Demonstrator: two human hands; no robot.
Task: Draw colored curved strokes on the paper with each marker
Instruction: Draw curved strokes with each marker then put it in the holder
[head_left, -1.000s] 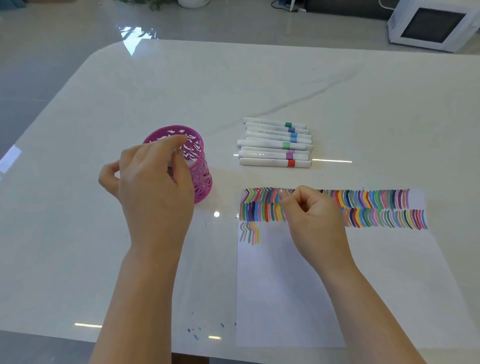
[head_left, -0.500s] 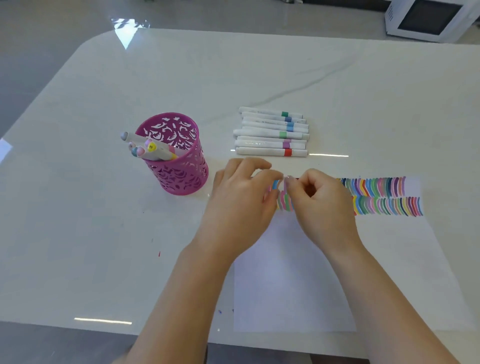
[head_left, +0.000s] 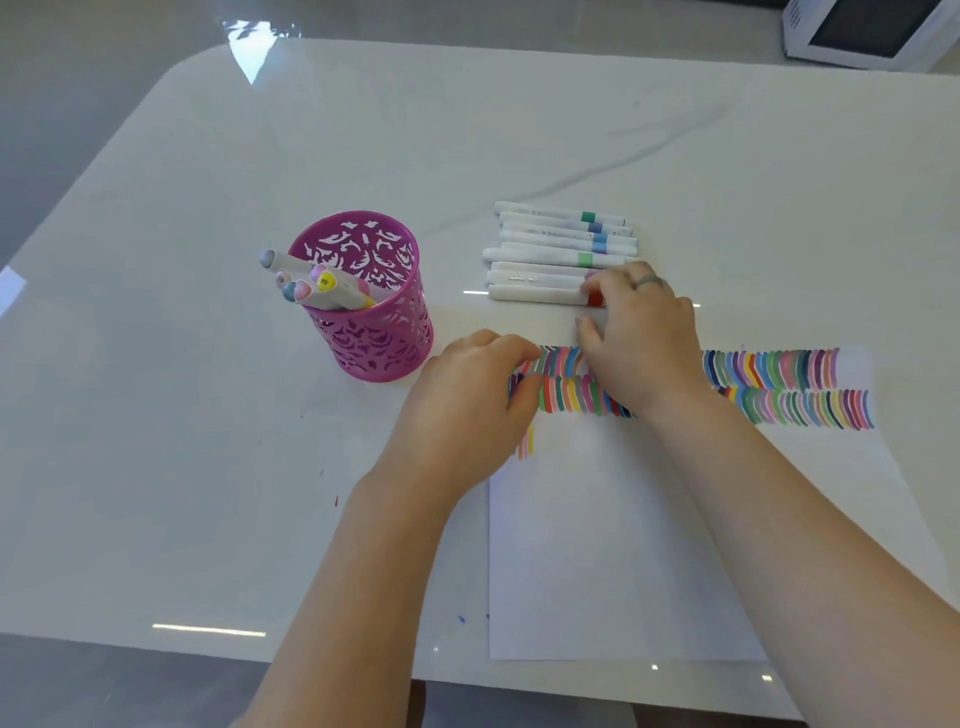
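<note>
Now left hand (head_left: 467, 405) presses the paper (head_left: 623, 545), fingers (head_left: 522, 387) loose; right hand (head_left: 641, 338) drapes over the red-banded marker (head_left: 535, 294), grip unclear.

Rows of curved strokes (head_left: 779, 384) in red, orange, yellow, green, blue, purple and pink are banding the far end of the white paper (head_left: 623, 545). A magenta pen cup (head_left: 384, 343) is showing a cut-out scroll pattern, its markers (head_left: 322, 286) wearing grey, pink, yellow and teal caps. White markers (head_left: 545, 244) are displaying green, blue, purple and red bands on the grey-veined white table (head_left: 208, 415).
</note>
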